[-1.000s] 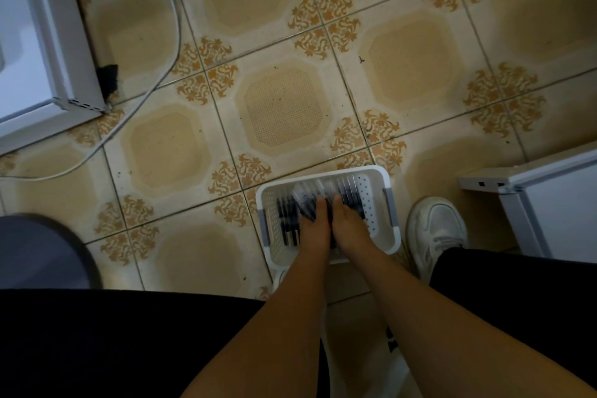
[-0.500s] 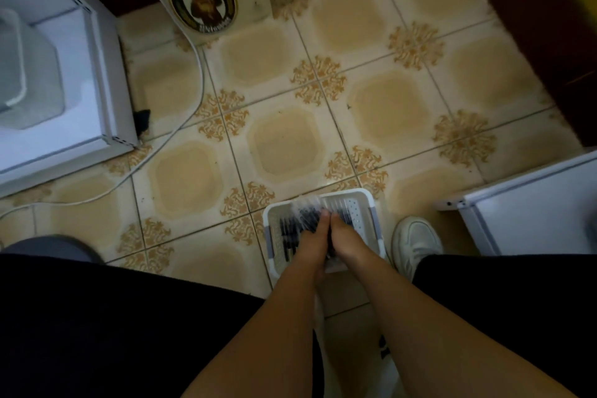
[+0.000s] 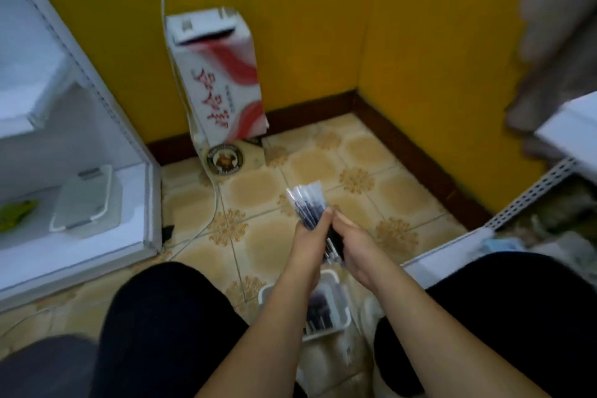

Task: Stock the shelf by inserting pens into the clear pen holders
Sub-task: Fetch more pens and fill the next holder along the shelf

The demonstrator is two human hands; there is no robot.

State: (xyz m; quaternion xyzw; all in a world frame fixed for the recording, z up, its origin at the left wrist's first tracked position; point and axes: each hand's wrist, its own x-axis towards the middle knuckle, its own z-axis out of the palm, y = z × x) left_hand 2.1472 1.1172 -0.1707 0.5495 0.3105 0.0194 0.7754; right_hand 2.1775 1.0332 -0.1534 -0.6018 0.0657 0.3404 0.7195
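Below, white basket (image 3: 343,321) with dark pens (image 3: 319,307).

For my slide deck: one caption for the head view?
Both hands, left hand and right hand, grip a bundle of pens above the white basket.

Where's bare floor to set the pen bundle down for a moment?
Bare tiles lie between the white shelf unit on the left and both hands, the left hand and right hand, which grip the pen bundle. More lie toward the yellow wall's skirting. It is crowded near the white basket between the knees.
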